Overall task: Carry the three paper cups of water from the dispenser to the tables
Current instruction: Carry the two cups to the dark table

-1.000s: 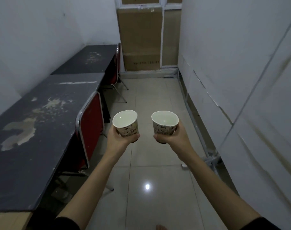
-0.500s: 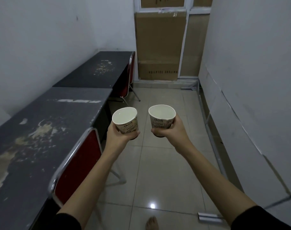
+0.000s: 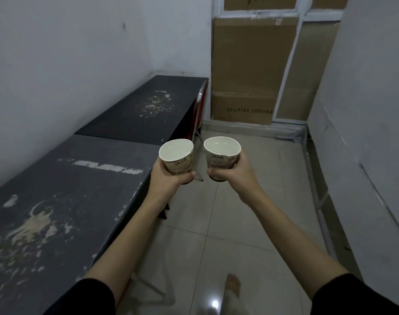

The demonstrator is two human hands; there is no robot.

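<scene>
The near tabletop lay to the left of both cups, its right edge running away from the person almost directly under the left forearm, so the left hand was plainly the nearer one to it; the left cup hung just right of that edge, over the floor, and in my judgement a short sideways move left would have put it above the surface. The right cup sat just beside the left one, apart by a narrow gap, further from the tabletop and over open floor. The far tabletop stood ahead and left, butted against the near one, with a red chair tucked at its right side. Both cups stood roughly upright, long axes vertical, the left tipped slightly toward the other, each showing water well up inside. The left fingers were wrapped round the lower wall of their cup, thumb across the front; the right hand gripped its cup the same way from the right side, closed round the lower half. Both arms reached forward, nearly straight, wrists level, dark sleeves at the bottom of view. A third cup was not visible, so the job looked part done
</scene>
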